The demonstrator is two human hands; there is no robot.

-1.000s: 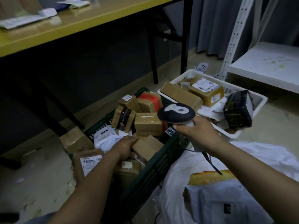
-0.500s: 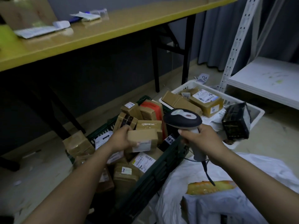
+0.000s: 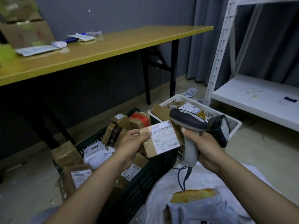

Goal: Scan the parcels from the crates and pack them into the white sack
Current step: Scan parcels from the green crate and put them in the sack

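The left hand (image 3: 134,141) is gripping a small brown cardboard parcel with a white shipping label (image 3: 161,140), thumb lying along the top edge, the other fingers hidden under the box, and it is holding it up in the air above the dark green slatted plastic crate (image 3: 139,180). The label is facing up and tilted toward the right. The right hand (image 3: 205,147) is wrapping tight around the pale handle of a grey and black handheld barcode scanner (image 3: 188,126), whose head is hanging just beside the parcel's right edge (close, though whether they are touching I cannot tell). Its cord is trailing down onto the crumpled white plastic sack (image 3: 202,191) lying open in the lower right, with a yellow-orange package (image 3: 193,194) showing inside.

Judging by the one-handed pinch, this box is handling light and stiff, taped square, nothing floppy about it. Holding it by the short end, as now, is keeping the barcode clear; the taped surface may be slick, so a firm pinch is paying off here.

Further out, more brown boxes and a white soft mailer are filling the green crate, and a white plastic basket (image 3: 233,122) behind the scanner is holding more parcels. A long yellow-topped table (image 3: 113,46) is running across the back.
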